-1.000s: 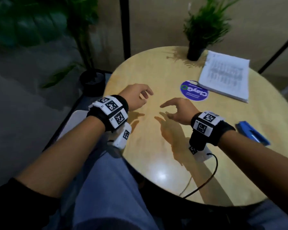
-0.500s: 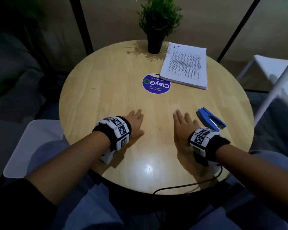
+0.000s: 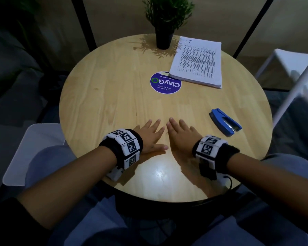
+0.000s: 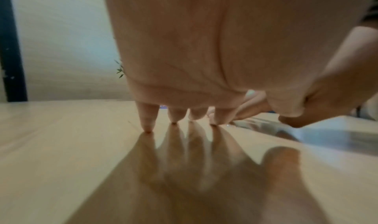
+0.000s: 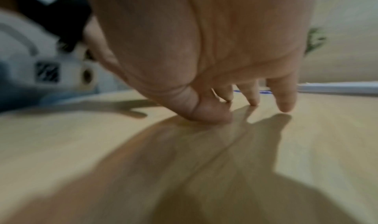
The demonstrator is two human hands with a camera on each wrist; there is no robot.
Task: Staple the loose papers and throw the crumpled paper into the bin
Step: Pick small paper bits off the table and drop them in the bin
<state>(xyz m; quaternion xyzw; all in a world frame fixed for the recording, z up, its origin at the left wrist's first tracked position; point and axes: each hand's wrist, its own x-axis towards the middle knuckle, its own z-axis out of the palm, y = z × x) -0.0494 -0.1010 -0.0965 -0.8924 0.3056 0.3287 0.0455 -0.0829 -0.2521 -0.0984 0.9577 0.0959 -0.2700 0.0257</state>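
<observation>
My left hand (image 3: 150,137) and right hand (image 3: 180,135) lie flat and empty on the table (image 3: 105,96). The stapler (image 3: 225,124) lies just right of them; the papers (image 3: 197,63), beyond it, may slide apart if I grab carelessly.

A round purple sticker (image 3: 165,82) on the wooden table (image 3: 105,96) carried the white word "ClayGo", upside down to the wearer, with a green ring as its final letter. Smaller lines beneath read "Let's keep our pantries clean". The stack of papers (image 3: 197,63) bore handwritten "IT" at its top edge; its printed rows were too small to read.
</observation>
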